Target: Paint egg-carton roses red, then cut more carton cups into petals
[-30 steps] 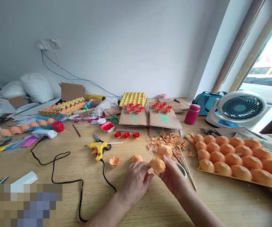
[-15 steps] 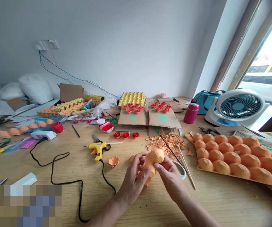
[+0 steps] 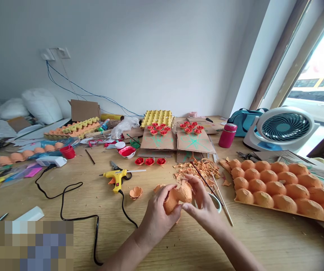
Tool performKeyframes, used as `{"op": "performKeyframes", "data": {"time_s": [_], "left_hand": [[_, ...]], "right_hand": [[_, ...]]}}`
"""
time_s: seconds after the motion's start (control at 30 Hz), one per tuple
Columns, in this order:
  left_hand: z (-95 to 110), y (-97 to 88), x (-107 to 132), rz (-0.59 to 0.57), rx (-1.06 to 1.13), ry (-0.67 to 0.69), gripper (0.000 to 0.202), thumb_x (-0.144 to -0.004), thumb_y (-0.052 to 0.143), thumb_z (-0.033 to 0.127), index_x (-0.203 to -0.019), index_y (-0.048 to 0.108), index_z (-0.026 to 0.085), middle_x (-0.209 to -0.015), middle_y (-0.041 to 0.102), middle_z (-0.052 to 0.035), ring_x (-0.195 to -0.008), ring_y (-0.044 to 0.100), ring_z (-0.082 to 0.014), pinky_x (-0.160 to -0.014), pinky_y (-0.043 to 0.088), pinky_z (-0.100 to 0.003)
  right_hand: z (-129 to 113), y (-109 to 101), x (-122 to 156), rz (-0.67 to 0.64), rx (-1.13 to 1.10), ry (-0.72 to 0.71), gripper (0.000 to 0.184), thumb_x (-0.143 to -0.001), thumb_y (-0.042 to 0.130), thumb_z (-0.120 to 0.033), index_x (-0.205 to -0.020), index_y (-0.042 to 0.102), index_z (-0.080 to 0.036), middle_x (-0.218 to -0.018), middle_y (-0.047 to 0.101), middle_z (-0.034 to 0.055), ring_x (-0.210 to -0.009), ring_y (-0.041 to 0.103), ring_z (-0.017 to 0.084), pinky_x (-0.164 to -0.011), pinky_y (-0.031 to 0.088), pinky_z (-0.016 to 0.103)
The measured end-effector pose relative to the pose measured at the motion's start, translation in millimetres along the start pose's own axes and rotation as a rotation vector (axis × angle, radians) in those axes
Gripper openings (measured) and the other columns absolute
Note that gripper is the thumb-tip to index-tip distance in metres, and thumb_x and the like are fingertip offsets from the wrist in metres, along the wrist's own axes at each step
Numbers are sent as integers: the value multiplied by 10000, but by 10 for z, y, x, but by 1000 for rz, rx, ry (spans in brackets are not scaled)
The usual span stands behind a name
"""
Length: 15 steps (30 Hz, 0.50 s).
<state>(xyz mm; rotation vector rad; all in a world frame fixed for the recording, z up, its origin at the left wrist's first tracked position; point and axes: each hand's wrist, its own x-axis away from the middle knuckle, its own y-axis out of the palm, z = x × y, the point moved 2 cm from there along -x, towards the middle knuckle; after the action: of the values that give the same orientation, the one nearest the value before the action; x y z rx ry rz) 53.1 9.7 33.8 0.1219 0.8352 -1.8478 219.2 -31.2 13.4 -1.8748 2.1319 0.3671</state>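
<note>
An orange egg carton piece [image 3: 173,199] with two joined rounded cups is held over the front middle of the table. My left hand [image 3: 156,210] wraps round its left cup, thumb in front. The fingers and thumb of my right hand [image 3: 205,205] close about the right cup from above and below. Scissors with pale handles [image 3: 217,203] lie partly hidden behind my right hand. To the left are an orange carton flower [image 3: 136,192] and a yellow glue gun [image 3: 116,178]. Beyond my hands is a heap of orange carton scraps [image 3: 204,168].
A large orange egg tray [image 3: 269,188] lies at right, before a white fan [image 3: 286,126] and a pink flask [image 3: 227,135]. Cardboard panels [image 3: 196,145] with red flowers stand behind. Three red roses [image 3: 150,161] sit nearer. A black cord [image 3: 79,218] snakes across the left.
The egg carton piece has turned and come slightly lower and to the left, its cups now side by side. My right fingers have spread and shifted round the right cup.
</note>
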Motion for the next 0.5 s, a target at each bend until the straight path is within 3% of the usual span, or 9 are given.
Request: {"op": "performKeyframes", "data": {"time_s": [0.1,0.2,0.37,0.5], "left_hand": [[10,49,39,-26,-48,97,475,-799,642,133,-1260,555,203,-1213,713,-109,-1106,689,-257,-978,548,-392],[38,72,59,-24,-50,120,499,-768,652,123,-1245,529,208,-1199,713,-114,-1090,702,-260,-956,565,-388],[96,72,55,-31,40,56,424,-779,652,141,-1167,504,228,-1092,709,-75,-968,719,-219,-856,583,-337],[108,87,42,-66,130,-12,384,-783,680,174,-1103,479,244,-1001,689,-37,-858,692,-190,-779,563,-310]], "right_hand": [[-26,21,62,12,268,-77,564,-843,772,-417,-1332,520,-293,-1286,597,72,-1221,566,273,-1071,434,388],[-40,27,89,27,356,-114,479,-858,741,-339,-1287,536,-280,-1210,628,55,-1126,609,251,-1005,469,360],[-94,16,35,-43,200,-19,336,-841,747,-349,-1128,599,-259,-1022,667,17,-887,643,194,-804,521,281],[-143,-4,-21,-96,9,63,338,-800,786,-420,-1029,610,-243,-919,660,4,-803,625,172,-717,506,254]]}}
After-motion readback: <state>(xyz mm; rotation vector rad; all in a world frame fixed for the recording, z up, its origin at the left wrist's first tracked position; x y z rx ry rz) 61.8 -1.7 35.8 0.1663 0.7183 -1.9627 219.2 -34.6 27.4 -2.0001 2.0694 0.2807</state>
